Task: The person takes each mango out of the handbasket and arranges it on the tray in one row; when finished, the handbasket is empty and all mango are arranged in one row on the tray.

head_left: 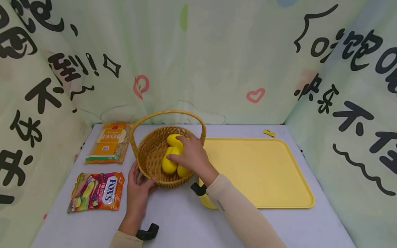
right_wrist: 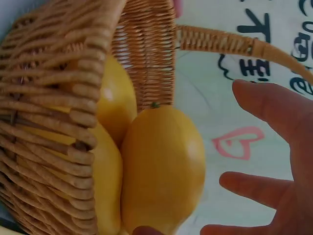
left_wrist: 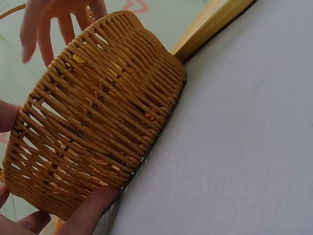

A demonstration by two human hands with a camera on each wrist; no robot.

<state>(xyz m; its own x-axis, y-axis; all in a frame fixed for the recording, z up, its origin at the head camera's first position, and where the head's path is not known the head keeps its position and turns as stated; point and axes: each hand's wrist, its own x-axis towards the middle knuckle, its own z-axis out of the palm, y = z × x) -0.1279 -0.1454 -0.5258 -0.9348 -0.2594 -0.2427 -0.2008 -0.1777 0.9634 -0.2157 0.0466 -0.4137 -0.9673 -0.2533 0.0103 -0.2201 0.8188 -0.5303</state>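
A wicker basket (head_left: 151,156) with a tall arched handle stands on the table, holding several yellow mangoes (head_left: 169,162) in its right half. My left hand (head_left: 137,193) grips its near left side, thumb at the rim and fingers lower on the wall; a left thumb or finger (left_wrist: 93,210) presses near the base in the left wrist view. Over the basket's right side reaches my right hand (head_left: 195,153), its fingers spread above the fruit. In the right wrist view the largest mango (right_wrist: 164,166) shows a green stem end, and that hand's fingers (right_wrist: 259,188) are spread beside it.
A yellow tray (head_left: 257,172) lies just right of the basket. To the left are an orange packet of grain (head_left: 108,143) and a FOX'S fruit candy bag (head_left: 96,191). One small yellow wrapped piece (head_left: 269,133) lies behind the tray. Printed curtains enclose the table's back and sides.
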